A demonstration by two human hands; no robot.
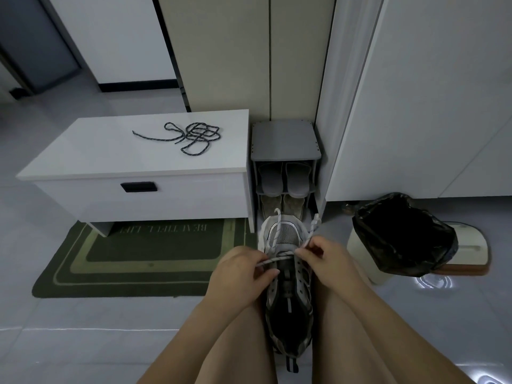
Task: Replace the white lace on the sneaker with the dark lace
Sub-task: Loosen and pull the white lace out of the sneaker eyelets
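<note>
Lying toe-away on the floor between bare legs, the grey-and-white sneaker (pixel 288 289) keeps only its lowest white lace (pixel 278 234) crossing. Left hand (pixel 239 273) and right hand (pixel 322 257) each pinch that lace. Farther off, the dark lace (pixel 191 137) lies tangled on a white bench (pixel 133 162).

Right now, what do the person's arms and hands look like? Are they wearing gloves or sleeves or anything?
Both arms are bare up to the picture's bottom edge, with no sleeves showing. The left hand and the right hand have no gloves. I see no rings, watch or bracelets on them. The fingernails look short and plain, without polish that I can make out.
</note>
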